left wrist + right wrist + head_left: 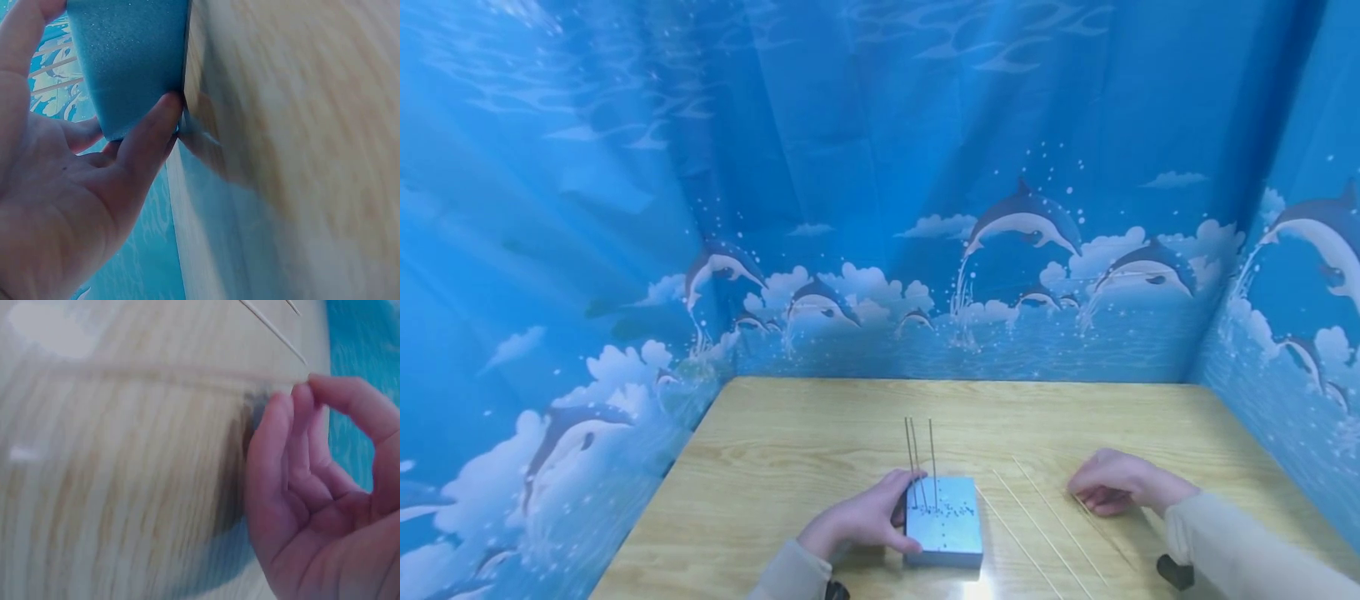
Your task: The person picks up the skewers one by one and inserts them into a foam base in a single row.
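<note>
A blue foam block rests on the table, its top speckled with small dark holes. Several thin sticks stand upright in its left part. My left hand grips the block's left side, thumb at the near edge and fingers at the far side; the left wrist view shows the thumb against the foam block. Farther right, my right hand pinches the end of a thin wooden stick between thumb and fingertips. That pinched stick looks blurred in the right wrist view.
Several loose thin sticks lie slantwise on the wooden table between the block and my right hand. Blue curtains printed with dolphins hang behind the table and along both sides.
</note>
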A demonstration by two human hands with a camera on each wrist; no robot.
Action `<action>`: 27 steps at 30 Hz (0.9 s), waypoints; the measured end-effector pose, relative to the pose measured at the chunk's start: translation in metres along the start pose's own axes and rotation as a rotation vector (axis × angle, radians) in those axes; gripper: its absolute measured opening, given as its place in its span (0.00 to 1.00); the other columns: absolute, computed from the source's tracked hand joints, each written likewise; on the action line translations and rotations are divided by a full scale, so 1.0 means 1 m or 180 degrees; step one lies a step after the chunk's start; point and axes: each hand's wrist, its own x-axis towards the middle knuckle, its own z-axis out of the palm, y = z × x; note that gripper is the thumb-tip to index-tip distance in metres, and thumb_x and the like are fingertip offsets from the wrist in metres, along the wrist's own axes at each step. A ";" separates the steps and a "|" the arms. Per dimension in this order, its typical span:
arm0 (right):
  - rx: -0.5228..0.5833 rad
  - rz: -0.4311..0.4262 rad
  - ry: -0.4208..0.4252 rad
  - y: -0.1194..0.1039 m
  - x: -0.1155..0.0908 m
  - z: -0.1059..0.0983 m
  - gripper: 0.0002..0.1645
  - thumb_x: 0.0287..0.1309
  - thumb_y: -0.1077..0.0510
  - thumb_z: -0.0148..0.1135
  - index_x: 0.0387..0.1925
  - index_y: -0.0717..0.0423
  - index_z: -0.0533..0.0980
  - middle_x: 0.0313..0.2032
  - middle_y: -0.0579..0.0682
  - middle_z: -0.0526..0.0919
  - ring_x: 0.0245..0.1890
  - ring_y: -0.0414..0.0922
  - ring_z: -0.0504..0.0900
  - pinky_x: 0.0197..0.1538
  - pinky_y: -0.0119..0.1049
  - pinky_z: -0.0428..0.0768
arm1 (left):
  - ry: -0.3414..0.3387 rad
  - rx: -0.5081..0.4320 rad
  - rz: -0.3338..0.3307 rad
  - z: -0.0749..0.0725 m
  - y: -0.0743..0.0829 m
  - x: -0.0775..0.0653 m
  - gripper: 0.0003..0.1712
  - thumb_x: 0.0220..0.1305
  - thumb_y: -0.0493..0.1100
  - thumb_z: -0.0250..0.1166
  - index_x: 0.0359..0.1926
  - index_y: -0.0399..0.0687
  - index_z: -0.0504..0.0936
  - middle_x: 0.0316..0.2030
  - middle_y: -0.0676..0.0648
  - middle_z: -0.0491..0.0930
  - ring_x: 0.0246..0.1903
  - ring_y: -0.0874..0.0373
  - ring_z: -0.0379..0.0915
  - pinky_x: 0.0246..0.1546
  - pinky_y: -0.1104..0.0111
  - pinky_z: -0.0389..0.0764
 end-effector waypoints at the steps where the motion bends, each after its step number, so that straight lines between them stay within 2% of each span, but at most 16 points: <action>1: 0.0152 0.0041 -0.0089 0.002 0.001 -0.004 0.09 0.53 0.58 0.68 0.34 0.60 0.81 0.19 0.42 0.82 0.19 0.33 0.79 0.27 0.25 0.82 | -0.0001 -0.0001 0.0002 0.000 0.000 0.000 0.59 0.45 0.55 0.78 0.75 0.54 0.56 0.68 0.50 0.64 0.69 0.54 0.61 0.73 0.54 0.62; 6: 0.0726 0.0071 -0.0408 0.013 0.004 -0.018 0.08 0.58 0.58 0.65 0.39 0.57 0.80 0.25 0.43 0.85 0.27 0.35 0.84 0.34 0.28 0.86 | -0.0008 0.0042 0.0021 0.000 -0.002 0.001 0.59 0.45 0.56 0.78 0.75 0.54 0.55 0.68 0.50 0.64 0.69 0.54 0.61 0.73 0.55 0.63; 11: 0.1139 0.0049 -0.0418 0.017 0.002 -0.023 0.08 0.60 0.59 0.63 0.41 0.56 0.77 0.29 0.44 0.86 0.31 0.38 0.85 0.42 0.33 0.88 | 0.0003 0.0045 0.0025 0.001 -0.003 0.002 0.60 0.45 0.56 0.78 0.75 0.53 0.55 0.68 0.50 0.64 0.69 0.55 0.61 0.73 0.55 0.63; 15: 0.1432 -0.0073 -0.0505 0.013 0.000 -0.025 0.11 0.63 0.60 0.62 0.45 0.58 0.73 0.33 0.45 0.86 0.33 0.39 0.86 0.47 0.36 0.87 | 0.0018 0.0047 0.0037 0.001 -0.002 0.002 0.60 0.44 0.55 0.78 0.75 0.53 0.55 0.66 0.51 0.65 0.68 0.55 0.62 0.73 0.56 0.63; 17: 0.1472 -0.0151 -0.0558 0.010 0.000 -0.026 0.14 0.64 0.60 0.61 0.49 0.62 0.72 0.34 0.46 0.85 0.34 0.39 0.85 0.47 0.36 0.87 | 0.0021 0.0049 0.0039 0.001 -0.002 0.002 0.60 0.44 0.55 0.78 0.75 0.53 0.56 0.67 0.51 0.65 0.68 0.55 0.62 0.73 0.56 0.63; 19: 0.1446 -0.0190 -0.0560 0.006 -0.001 -0.025 0.21 0.65 0.60 0.60 0.54 0.70 0.69 0.36 0.47 0.85 0.36 0.39 0.85 0.48 0.36 0.87 | 0.0021 0.0049 0.0038 0.001 -0.001 0.002 0.59 0.44 0.55 0.78 0.74 0.54 0.56 0.67 0.51 0.65 0.68 0.55 0.62 0.73 0.56 0.63; 21: 0.1349 -0.0249 -0.0511 0.002 -0.003 -0.022 0.32 0.65 0.59 0.60 0.60 0.79 0.61 0.39 0.48 0.83 0.38 0.40 0.85 0.49 0.37 0.87 | 0.0017 0.0034 0.0024 0.001 -0.002 0.002 0.59 0.44 0.55 0.79 0.74 0.55 0.56 0.67 0.51 0.65 0.68 0.56 0.62 0.73 0.56 0.63; 23: 0.1279 -0.0292 -0.0451 -0.005 -0.007 -0.018 0.41 0.65 0.58 0.61 0.65 0.82 0.53 0.42 0.50 0.82 0.41 0.41 0.84 0.51 0.39 0.86 | 0.0013 0.0050 0.0024 0.002 -0.002 0.003 0.59 0.44 0.55 0.78 0.74 0.55 0.56 0.67 0.51 0.65 0.68 0.56 0.62 0.73 0.56 0.63; 25: 0.1243 -0.0343 -0.0404 -0.012 -0.010 -0.015 0.43 0.65 0.58 0.61 0.66 0.82 0.51 0.44 0.51 0.81 0.44 0.42 0.83 0.52 0.40 0.86 | 0.0006 0.0035 0.0003 0.001 -0.002 0.003 0.59 0.45 0.55 0.78 0.74 0.55 0.56 0.67 0.51 0.65 0.68 0.56 0.61 0.73 0.56 0.63; 27: 0.1264 -0.0432 -0.0383 -0.021 -0.014 -0.011 0.36 0.65 0.58 0.60 0.62 0.79 0.59 0.44 0.50 0.81 0.44 0.42 0.83 0.53 0.41 0.86 | 0.0007 0.0038 -0.0001 0.001 -0.003 0.003 0.59 0.45 0.55 0.78 0.74 0.55 0.56 0.67 0.51 0.65 0.68 0.56 0.61 0.74 0.56 0.62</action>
